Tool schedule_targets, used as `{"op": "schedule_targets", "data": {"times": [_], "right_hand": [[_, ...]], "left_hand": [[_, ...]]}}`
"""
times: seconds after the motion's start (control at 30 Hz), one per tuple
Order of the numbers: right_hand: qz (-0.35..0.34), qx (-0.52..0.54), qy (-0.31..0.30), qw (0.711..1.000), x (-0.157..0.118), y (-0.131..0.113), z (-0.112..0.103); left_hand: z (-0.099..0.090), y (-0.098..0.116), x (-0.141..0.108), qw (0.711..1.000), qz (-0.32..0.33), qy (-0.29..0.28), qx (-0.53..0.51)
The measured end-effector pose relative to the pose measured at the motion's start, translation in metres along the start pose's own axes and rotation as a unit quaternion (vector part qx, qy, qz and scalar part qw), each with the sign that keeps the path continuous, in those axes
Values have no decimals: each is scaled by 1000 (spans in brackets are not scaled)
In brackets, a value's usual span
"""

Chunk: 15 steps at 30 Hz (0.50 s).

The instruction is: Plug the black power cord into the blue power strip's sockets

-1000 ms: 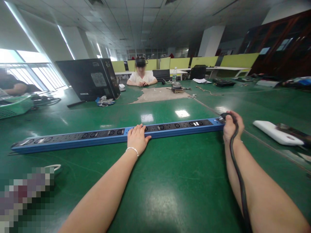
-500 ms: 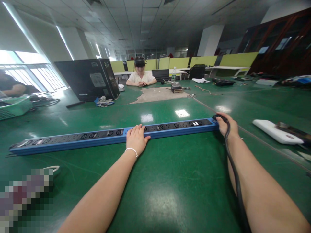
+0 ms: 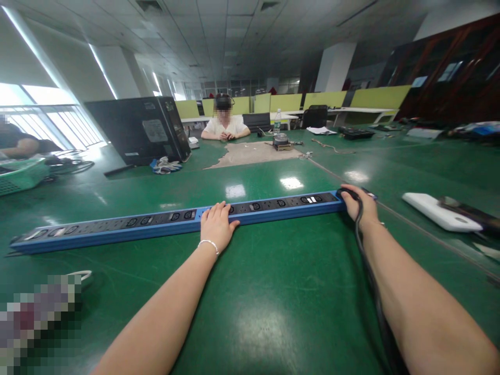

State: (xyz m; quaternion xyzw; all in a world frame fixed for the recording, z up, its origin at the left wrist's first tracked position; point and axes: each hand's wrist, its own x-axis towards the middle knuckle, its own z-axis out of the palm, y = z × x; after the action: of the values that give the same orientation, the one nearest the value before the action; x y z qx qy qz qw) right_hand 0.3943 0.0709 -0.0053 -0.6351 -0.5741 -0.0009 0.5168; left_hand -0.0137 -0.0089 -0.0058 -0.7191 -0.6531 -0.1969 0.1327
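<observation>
A long blue power strip (image 3: 117, 238) with black sockets lies slantwise across the green table. My left hand (image 3: 216, 223) grips it near its middle, fingers over the top and thumb against the near side. At the strip's right end, my right hand (image 3: 361, 205) is closed round the black power cord (image 3: 361, 229), where it meets that end. The palm hides how the cord and strip join. From there the cord runs down along my right forearm and out of view at the bottom.
A white device (image 3: 439, 211) lies to the right, beside a dark object. A black computer case (image 3: 136, 130), gloves (image 3: 166, 165) and a green basket (image 3: 23, 174) stand at the left. Across the table sits a person (image 3: 225, 125); another is at the far left. A blurred-out item lies near left.
The view has shifted slightly, so the strip and hands appear a little further left. My right hand has turned a bit at the cord; my left hand keeps its place on the strip.
</observation>
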Motion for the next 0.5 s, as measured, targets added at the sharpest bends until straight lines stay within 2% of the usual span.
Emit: {"op": "schedule_targets", "data": {"times": [0.13, 0.17, 0.4, 0.5], "right_hand": [[-8, 108, 133, 985, 3, 1, 3], [-12, 123, 148, 981, 3, 1, 3], [-15, 103, 66, 992, -4, -14, 7], [-37, 69, 37, 996, -6, -17, 11]], "left_hand": [[2, -1, 1, 1000, 2, 5, -1], [3, -2, 1, 1000, 3, 7, -1], [3, -2, 1, 1000, 0, 0, -6], [1, -1, 1, 1000, -1, -1, -8]]}}
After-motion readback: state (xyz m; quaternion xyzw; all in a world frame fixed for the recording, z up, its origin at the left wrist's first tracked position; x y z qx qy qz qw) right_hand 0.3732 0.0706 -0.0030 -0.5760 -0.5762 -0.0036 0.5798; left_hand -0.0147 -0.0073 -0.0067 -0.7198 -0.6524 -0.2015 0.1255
